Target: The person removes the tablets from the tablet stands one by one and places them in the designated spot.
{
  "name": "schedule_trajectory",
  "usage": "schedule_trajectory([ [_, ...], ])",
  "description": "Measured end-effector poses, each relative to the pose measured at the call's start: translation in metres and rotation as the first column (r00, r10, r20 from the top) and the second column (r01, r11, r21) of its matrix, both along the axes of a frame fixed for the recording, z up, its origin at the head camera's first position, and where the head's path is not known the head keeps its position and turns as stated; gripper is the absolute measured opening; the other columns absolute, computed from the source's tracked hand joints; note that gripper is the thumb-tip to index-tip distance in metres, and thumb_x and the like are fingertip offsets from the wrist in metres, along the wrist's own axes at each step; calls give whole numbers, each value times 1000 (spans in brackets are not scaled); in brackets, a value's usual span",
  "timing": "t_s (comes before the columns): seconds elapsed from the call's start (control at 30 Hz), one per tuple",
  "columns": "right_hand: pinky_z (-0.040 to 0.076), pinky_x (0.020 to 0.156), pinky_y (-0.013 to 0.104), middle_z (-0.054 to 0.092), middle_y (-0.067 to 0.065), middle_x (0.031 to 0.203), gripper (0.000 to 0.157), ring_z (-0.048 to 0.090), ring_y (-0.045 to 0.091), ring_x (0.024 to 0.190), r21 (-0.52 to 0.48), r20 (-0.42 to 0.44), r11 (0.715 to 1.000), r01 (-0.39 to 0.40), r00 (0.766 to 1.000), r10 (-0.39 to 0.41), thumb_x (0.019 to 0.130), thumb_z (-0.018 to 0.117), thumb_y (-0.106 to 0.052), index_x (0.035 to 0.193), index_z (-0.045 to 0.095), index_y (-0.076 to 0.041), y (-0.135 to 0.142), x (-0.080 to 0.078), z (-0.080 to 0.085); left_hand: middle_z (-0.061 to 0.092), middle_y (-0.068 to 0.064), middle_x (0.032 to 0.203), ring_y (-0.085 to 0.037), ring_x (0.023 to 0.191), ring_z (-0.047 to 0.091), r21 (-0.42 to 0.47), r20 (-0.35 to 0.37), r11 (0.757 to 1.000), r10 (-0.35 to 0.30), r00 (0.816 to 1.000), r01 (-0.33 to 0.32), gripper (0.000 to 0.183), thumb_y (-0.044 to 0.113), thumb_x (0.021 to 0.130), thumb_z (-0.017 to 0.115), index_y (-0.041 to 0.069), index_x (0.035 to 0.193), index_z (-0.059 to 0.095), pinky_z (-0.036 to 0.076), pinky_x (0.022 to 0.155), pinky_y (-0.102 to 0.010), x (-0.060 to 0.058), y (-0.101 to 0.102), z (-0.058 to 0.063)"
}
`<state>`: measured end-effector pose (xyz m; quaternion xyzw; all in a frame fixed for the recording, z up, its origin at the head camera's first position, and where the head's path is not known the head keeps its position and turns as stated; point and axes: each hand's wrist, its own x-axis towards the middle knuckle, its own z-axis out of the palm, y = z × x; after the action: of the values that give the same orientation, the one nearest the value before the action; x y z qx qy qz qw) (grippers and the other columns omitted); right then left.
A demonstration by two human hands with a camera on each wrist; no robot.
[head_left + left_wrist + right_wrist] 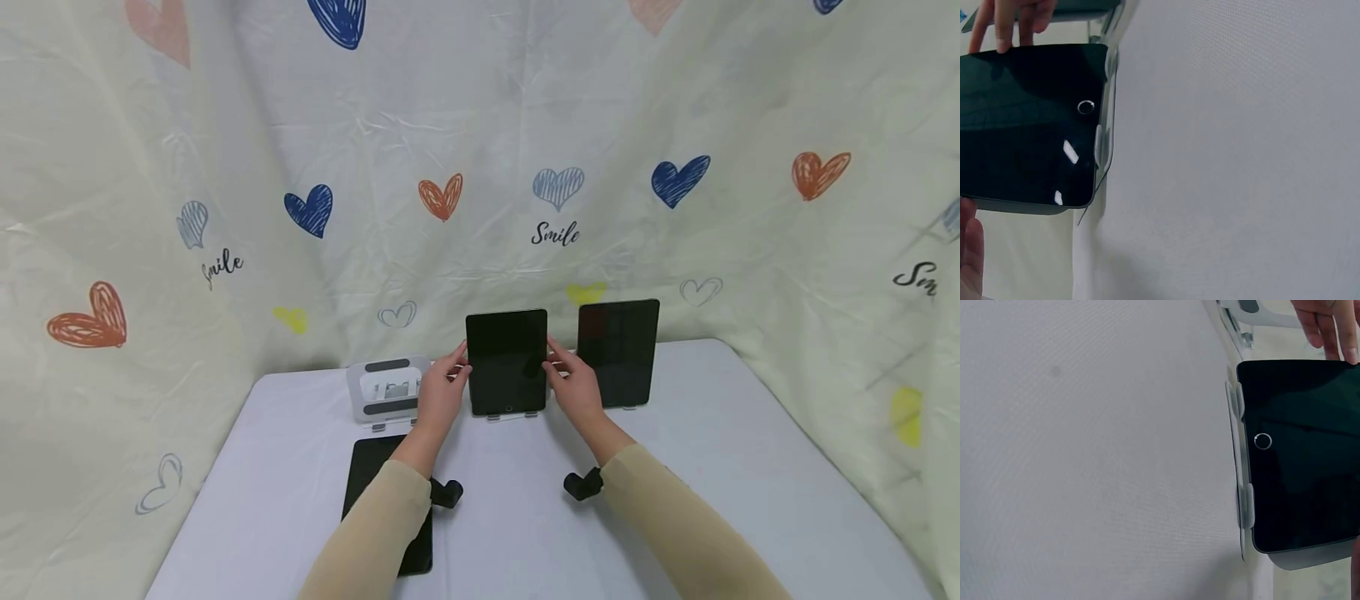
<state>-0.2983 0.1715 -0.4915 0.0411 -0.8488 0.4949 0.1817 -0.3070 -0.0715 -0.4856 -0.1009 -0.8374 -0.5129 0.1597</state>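
A black tablet (507, 362) with a round home button stands upright, leaning back slightly, on a pale grey stand (1247, 506). The lower edge sits against the stand's two small front lips. My left hand (442, 387) holds the tablet's left edge, thumb toward the front and a finger higher along the side. On the opposite edge my right hand (576, 387) grips in the same way. The left wrist view shows the right hand's fingertips (1004, 45) on the tablet's edge. Most of the stand is hidden behind the tablet.
Left of my hands is a grey-and-white stand (360, 392) with dark pads. A second tablet (618, 354) stands upright at the right. Another dark tablet (367, 467) lies flat beneath my left forearm. Behind the white table (510, 517) hangs a heart-printed curtain (480, 267).
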Motion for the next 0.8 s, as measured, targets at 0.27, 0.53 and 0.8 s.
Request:
schedule_trajectory([
  [0.27,57,72,30,65,15,117,50,67,29,98,-76,41,997,-12,999,15,98,63,-13,146,52,-23,2,4,4,67,-1,108,-18,100,63,9,-26,1000,7,1000,-7,47,14,97,65,26,142,57,53,87,-36,2,4,0],
  [0.53,55,67,26,65,17,116,49,67,30,97,-111,57,994,-13,998,19,98,64,-12,145,53,-20,5,10,9,67,-1,107,-18,99,64,30,-19,999,-16,1000,16,46,14,97,66,26,141,58,54,86,-35,9,5,7],
  [0.8,56,73,45,63,16,114,50,64,29,80,-166,138,986,-10,990,33,98,64,-13,146,53,-23,8,20,18,67,0,105,-17,98,64,41,-14,999,-17,1000,17,45,15,96,66,27,139,59,55,84,-34,20,7,12],
])
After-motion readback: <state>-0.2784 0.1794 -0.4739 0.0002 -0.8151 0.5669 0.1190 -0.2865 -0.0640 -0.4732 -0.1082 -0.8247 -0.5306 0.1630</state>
